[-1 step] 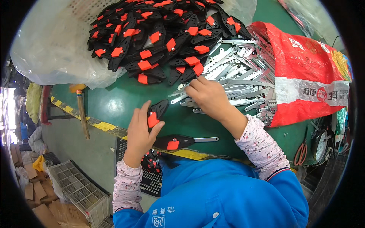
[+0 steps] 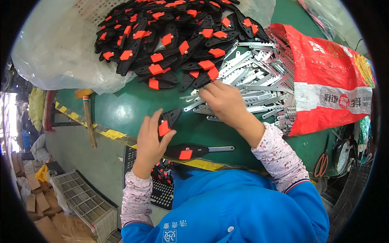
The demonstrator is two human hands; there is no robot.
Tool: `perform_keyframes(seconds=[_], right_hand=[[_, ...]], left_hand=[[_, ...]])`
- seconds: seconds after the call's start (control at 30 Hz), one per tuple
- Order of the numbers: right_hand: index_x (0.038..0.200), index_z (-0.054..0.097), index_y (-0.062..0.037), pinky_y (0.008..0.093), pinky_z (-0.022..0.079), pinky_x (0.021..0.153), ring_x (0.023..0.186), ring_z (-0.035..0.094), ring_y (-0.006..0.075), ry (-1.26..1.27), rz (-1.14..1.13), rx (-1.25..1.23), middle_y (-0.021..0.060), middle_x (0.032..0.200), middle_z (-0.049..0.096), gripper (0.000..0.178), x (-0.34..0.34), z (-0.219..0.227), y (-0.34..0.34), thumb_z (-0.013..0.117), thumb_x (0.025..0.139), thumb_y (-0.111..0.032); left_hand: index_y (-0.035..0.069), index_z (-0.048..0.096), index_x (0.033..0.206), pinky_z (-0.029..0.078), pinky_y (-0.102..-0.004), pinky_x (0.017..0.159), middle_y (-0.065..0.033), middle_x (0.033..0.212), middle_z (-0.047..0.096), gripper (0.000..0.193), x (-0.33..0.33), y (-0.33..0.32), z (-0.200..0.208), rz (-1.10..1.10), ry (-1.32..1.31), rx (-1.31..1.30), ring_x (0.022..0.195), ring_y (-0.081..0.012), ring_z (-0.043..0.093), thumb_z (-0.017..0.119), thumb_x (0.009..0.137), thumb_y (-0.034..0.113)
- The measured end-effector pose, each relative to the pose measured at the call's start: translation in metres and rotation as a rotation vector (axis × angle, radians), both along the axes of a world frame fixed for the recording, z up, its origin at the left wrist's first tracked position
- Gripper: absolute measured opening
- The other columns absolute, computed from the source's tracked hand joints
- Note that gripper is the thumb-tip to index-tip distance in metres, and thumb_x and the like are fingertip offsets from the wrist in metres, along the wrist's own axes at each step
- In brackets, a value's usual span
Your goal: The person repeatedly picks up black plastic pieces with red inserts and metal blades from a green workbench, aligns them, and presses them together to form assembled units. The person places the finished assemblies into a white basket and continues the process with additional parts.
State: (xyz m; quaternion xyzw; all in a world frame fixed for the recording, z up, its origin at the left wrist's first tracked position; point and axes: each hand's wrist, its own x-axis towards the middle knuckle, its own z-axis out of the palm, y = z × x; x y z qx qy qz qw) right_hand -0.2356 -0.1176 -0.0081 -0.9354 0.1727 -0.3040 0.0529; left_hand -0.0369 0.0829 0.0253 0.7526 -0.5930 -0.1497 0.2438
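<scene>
My left hand (image 2: 150, 139) is closed round a black plastic piece (image 2: 173, 116) with a red tab, holding it above the green table with the narrow end pointing away. My right hand (image 2: 223, 102) reaches to the left edge of a heap of notched silver metal strips (image 2: 259, 87). Its fingers are pinched together; what is between them is hidden. Near the table's front edge lies another black piece (image 2: 194, 150) with a red tab, a metal strip (image 2: 221, 149) sticking out of its right end.
At the back is a big pile of black pieces with red tabs (image 2: 162, 48), beside clear plastic sheeting (image 2: 52, 52). A red sack (image 2: 324, 81) spills the strips. A wooden-handled tool (image 2: 88, 121) lies at left, scissors (image 2: 321, 163) at right. Below left stands a crate (image 2: 87, 198).
</scene>
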Motion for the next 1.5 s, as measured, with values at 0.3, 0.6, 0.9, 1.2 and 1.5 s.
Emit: perform_keyframes(seconds=[0.3, 0.6, 0.9, 1.2, 1.5], right_hand=[[0.123, 0.047, -0.0027, 0.0323, 0.055, 0.079, 0.090, 0.065, 0.0170, -0.815, 0.357, 1.461, 0.0108, 0.099, 0.066, 0.025, -0.011, 0.026, 0.039, 0.048, 0.115, -0.026], [0.125, 0.048, -0.0009, 0.0340, 0.056, 0.084, 0.093, 0.067, 0.0187, -0.586, 0.420, 1.349, 0.0201, 0.111, 0.072, 0.027, -0.017, 0.028, 0.044, 0.044, 0.115, -0.027], [0.127, 0.071, 0.0003, 0.0427, 0.042, 0.111, 0.129, 0.056, 0.0316, -0.468, 0.244, 1.281, 0.0187, 0.126, 0.066, 0.043, -0.005, 0.021, 0.062, 0.048, 0.113, -0.033], [0.139, 0.063, 0.0001, 0.0391, 0.046, 0.106, 0.120, 0.059, 0.0279, -0.453, 0.365, 1.222, 0.0169, 0.130, 0.064, 0.045, 0.005, 0.019, 0.071, 0.047, 0.114, -0.033], [0.111, 0.073, -0.0046, 0.0388, 0.051, 0.089, 0.105, 0.061, 0.0276, 0.094, -0.114, -0.060, 0.0084, 0.111, 0.064, 0.031, 0.006, 0.014, -0.033, 0.071, 0.082, -0.017]], left_hand=[[0.001, 0.056, 0.137, 0.048, -0.0454, 0.103, -0.0199, 0.127, 0.064, 0.059, 0.001, 0.001, -0.005, -0.056, 0.185, -0.093, 0.116, -0.0405, 0.060, 0.082, 0.085, 0.011], [-0.001, 0.059, 0.136, 0.052, -0.0442, 0.097, -0.0214, 0.124, 0.064, 0.062, -0.001, -0.003, 0.009, -0.113, 0.210, -0.073, 0.111, -0.0400, 0.063, 0.086, 0.082, 0.013], [-0.003, 0.064, 0.128, 0.055, -0.0440, 0.087, -0.0205, 0.111, 0.069, 0.058, -0.008, -0.007, 0.006, -0.131, 0.131, -0.223, 0.098, -0.0391, 0.067, 0.089, 0.077, 0.013], [0.000, 0.064, 0.131, 0.056, -0.0416, 0.085, -0.0194, 0.110, 0.066, 0.066, -0.021, -0.012, 0.004, -0.138, 0.160, -0.289, 0.096, -0.0373, 0.068, 0.092, 0.075, 0.020], [0.005, 0.068, 0.118, 0.057, -0.0391, 0.070, -0.0117, 0.100, 0.062, 0.059, -0.014, -0.014, -0.009, -0.209, -0.117, -0.224, 0.082, -0.0315, 0.067, 0.093, 0.073, 0.033]])
